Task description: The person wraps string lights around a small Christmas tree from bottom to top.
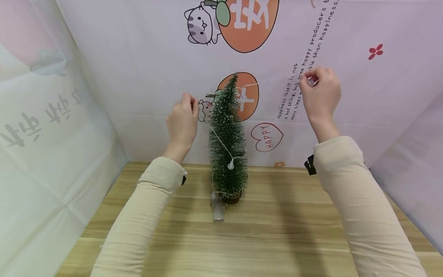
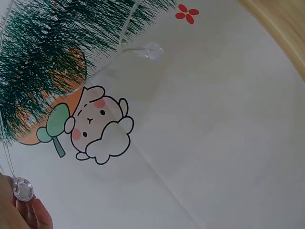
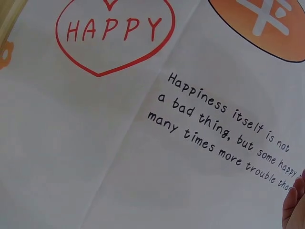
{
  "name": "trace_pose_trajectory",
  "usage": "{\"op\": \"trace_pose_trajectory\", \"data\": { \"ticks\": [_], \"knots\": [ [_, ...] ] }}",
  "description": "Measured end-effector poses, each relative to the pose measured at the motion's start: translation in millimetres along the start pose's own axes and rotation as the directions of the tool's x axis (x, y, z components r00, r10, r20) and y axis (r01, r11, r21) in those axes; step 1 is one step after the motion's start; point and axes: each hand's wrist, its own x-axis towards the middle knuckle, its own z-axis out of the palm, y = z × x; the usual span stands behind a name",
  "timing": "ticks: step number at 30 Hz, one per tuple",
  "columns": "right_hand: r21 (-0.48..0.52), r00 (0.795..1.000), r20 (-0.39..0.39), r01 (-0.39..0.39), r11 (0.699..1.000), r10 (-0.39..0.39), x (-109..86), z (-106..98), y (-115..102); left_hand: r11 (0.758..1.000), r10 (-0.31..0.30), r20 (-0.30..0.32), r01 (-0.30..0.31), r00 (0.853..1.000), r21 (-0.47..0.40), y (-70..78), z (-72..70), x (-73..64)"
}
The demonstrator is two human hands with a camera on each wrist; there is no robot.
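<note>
Wood-grain table, crossed by soft bands of shadow. White sheeting at back and sides, creased in places; printed on the back panel, cartoon cat, heart outline reading HAPPY, and slanting black lettering. Frosted green tree upright on the table, near its back edge; clear box lying at its foot. Light string draped across the tree, running out from near the top to the right.

Left hand raised just beside the tree; thumb and fingers drawn together, pinching the light string, with clear bulb at the fingertips. Right hand higher, well apart from the tree; fingers curled in, pinching the string's far stretch by another clear bulb. Both forearms extended forward, in cream sleeves.
</note>
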Motion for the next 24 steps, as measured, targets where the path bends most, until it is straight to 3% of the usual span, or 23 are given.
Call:
{"op": "trace_pose_trajectory", "data": {
  "ticks": [7,18,24],
  "knots": [
    [0.001,1.0,0.004,-0.03,1.0,0.03,0.5,-1.3,4.9,0.999,-0.02,-0.003,0.02,1.0,-0.047,5.7,-2.3,1.1],
    [0.006,0.999,-0.03,-0.036,0.999,0.036,-0.3,-1.9,17.6,0.999,0.037,-0.042,-0.039,0.998,-0.032,13.7,1.6,0.2],
    [0.004,0.999,-0.03,-0.026,1.0,0.026,-2.0,-0.8,25.9,0.998,0.031,-0.057,-0.034,0.998,-0.05,18.1,4.5,0.7]
  ]
}}
